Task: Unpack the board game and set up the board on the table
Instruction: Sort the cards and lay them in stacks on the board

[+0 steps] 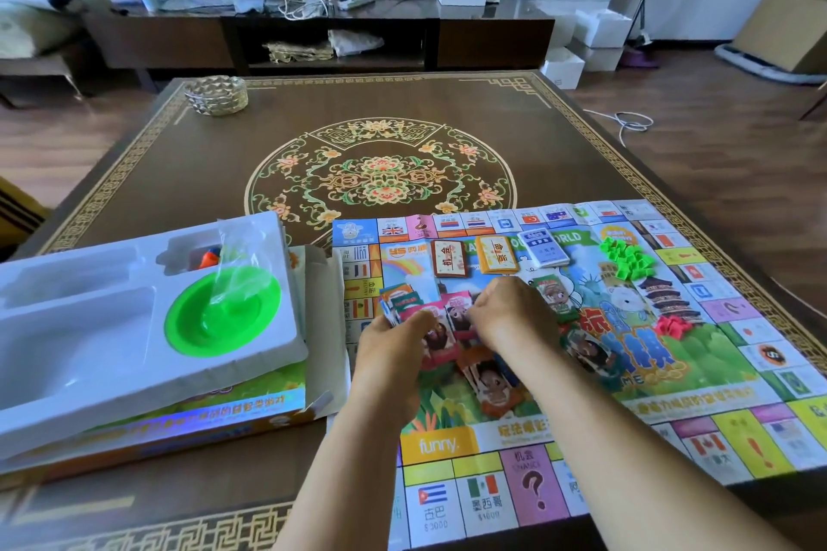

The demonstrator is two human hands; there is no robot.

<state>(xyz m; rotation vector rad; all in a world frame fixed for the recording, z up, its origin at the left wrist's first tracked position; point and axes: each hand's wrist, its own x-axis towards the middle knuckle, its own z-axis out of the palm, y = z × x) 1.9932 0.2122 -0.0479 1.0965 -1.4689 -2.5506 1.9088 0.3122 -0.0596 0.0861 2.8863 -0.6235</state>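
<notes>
Left hand [394,338] gripping fanned play money [405,304]; right hand [510,313] pinching bills mid-board [626,394]; table's [179,174] far half open.

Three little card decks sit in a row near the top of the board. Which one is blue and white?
The rightmost deck, nearest the green houses. The left deck has a brown back and the middle deck an orange-yellow one.

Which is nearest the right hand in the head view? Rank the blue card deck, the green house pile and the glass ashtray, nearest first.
From the right hand:
1. Blue card deck, just beyond it on the board.
2. Green house pile, farther right on the board.
3. Glass ashtray, at the table's far left corner.
</notes>
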